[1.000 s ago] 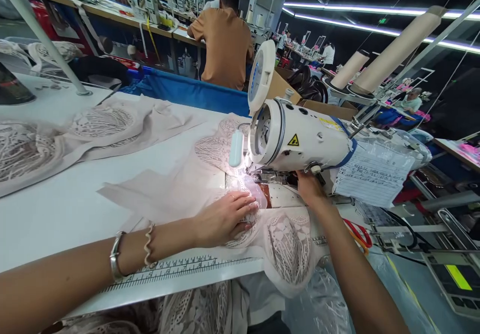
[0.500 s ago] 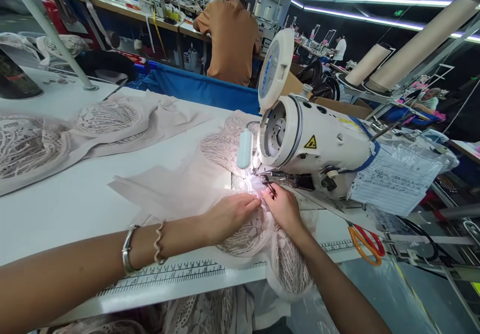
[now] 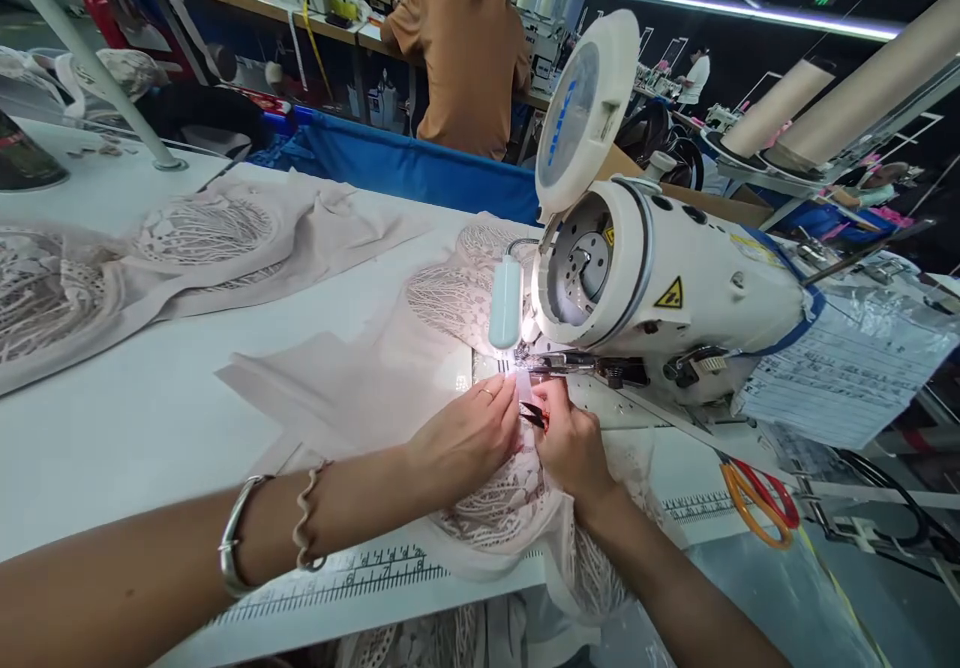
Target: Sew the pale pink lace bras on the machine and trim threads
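Note:
A pale pink lace bra (image 3: 495, 503) lies under the sewing machine (image 3: 675, 268), its cups spread toward the table's front edge. With fingers pressed together, my left hand (image 3: 472, 438) grips the bra's edge just in front of the lit needle area. A narrow whitish strip (image 3: 523, 385) runs between my two hands there. My right hand (image 3: 576, 453) is closed round small thread snips (image 3: 534, 415); their dark blades point left, close to my left fingertips. My right palm hides most of the snips' handle.
More lace bras (image 3: 210, 233) lie on the table at left. Orange- and red-handled scissors (image 3: 754, 503) hang at the right, near a printed ruler (image 3: 375, 573). The machine's round cover (image 3: 589, 113) stands raised. Beyond a blue cloth bin (image 3: 420, 173) sits a person in a brown shirt (image 3: 469, 58).
My right hand has drawn slightly down and back from the needle area, turning the snips' blades leftward. My left hand stays at the fabric. The view has shifted a little.

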Available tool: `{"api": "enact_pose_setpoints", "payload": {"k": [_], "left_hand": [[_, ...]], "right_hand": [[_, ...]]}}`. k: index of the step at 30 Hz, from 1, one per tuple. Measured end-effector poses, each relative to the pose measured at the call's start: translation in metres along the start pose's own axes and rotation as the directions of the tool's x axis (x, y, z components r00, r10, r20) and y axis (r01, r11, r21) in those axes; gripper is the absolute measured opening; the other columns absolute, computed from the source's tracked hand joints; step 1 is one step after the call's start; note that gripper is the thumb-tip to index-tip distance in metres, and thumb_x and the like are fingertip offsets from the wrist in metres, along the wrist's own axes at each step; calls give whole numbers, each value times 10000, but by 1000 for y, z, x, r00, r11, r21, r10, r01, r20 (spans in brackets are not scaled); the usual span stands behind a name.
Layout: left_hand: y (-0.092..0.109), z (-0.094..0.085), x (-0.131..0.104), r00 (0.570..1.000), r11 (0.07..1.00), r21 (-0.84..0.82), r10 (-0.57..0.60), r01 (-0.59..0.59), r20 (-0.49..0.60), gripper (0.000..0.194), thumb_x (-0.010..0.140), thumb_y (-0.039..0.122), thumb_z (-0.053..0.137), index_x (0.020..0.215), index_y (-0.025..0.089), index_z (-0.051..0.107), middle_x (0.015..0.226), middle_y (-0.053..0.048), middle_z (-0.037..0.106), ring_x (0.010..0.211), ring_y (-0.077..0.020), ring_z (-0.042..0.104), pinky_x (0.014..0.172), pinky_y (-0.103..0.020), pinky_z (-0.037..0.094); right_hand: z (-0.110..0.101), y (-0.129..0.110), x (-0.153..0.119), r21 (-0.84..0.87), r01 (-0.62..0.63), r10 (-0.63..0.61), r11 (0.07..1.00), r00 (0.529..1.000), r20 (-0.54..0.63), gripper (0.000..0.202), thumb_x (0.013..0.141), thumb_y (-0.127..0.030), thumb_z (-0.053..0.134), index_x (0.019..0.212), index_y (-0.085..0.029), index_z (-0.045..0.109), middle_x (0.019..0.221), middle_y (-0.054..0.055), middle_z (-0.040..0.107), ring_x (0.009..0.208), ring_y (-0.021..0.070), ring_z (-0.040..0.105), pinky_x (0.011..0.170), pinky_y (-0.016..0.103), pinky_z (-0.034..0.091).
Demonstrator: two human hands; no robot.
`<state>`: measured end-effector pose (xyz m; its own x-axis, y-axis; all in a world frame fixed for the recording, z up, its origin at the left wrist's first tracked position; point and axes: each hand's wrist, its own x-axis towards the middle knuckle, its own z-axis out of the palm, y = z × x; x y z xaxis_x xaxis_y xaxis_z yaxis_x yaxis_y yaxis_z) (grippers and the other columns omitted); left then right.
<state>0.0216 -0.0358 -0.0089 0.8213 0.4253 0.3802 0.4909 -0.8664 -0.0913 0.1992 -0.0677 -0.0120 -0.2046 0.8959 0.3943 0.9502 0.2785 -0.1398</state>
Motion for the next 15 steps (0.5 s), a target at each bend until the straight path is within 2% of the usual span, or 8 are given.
{"api": "enact_pose_setpoints", "payload": {"k": [3, 6, 10, 15], "left_hand": [[-6, -2, 1, 1000, 996, -91, -8, 6, -20, 390, 1037, 258, 343, 1144, 35, 645, 1243, -240, 651, 1131, -320, 610, 931, -455, 498], [-11, -3, 2, 1000, 987, -158, -9, 10, 9, 342, 1018, 288, 398, 1099, 67, 645, 1290, -240, 623, 1107, -327, 604, 854, -446, 500], [-13, -1, 0, 1000, 982, -188, -13, 15, 12, 386, 995, 311, 441, 1187, 21, 608, 1280, -251, 622, 1083, -338, 598, 869, -447, 474], [-12, 2, -3, 999, 983, -177, -33, 36, 23, 518, 999, 344, 428, 1321, -50, 525, 1348, -277, 591, 1117, -347, 586, 949, -469, 438]], "right_hand": [[1, -1, -1, -63, 79, -78, 995, 997, 11, 340, 952, -74, 386, 1122, -132, 674, 836, 91, 753, 702, 185, 701, 634, 249, 501], [1, -1, -1, -88, 136, -136, 987, 991, 9, 407, 980, -72, 358, 1262, -89, 651, 964, 128, 762, 771, 179, 714, 690, 240, 533], [2, 0, -3, -100, 146, -143, 984, 989, 39, 441, 966, -74, 367, 1302, -71, 653, 870, 112, 751, 712, 174, 700, 660, 233, 534], [3, 1, -1, -75, 81, -76, 994, 994, 76, 428, 934, -96, 424, 1274, -100, 684, 846, 99, 749, 746, 196, 710, 662, 247, 543]]}}
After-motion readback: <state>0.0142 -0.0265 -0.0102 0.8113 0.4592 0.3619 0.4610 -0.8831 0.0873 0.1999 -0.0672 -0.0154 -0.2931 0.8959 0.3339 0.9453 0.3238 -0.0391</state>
